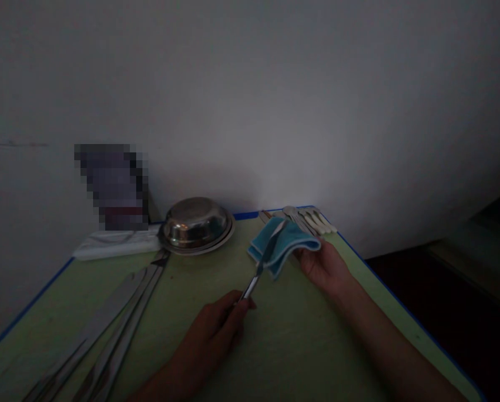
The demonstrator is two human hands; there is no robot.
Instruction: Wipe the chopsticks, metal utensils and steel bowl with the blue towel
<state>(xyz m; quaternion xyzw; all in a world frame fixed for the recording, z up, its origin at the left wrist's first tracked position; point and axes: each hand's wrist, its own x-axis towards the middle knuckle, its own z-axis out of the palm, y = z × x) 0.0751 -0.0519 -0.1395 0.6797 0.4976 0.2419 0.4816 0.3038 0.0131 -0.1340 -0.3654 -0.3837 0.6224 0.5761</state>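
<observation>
Around the handle of a knife (251,286), the fingers of my left hand (221,325) are closed. Its blade points up and away from me, lying against a folded blue cloth (302,233) with pale edges. My right hand (326,267) grips that cloth from below and to the right, with its fingers partly hidden behind the fabric. Both hands are above the green table (304,329). Just beyond the cloth lie several spoons (292,212) and light-handled cutlery pieces (320,220), partly covered by it.
An upturned shiny metal bowl (197,220) rests on plates near the wall. Long flat metal utensils (107,329) stretch along the left side. Behind them are a white packet (116,244) and a blurred-out upright object (116,184). The table has a blue edge (404,304).
</observation>
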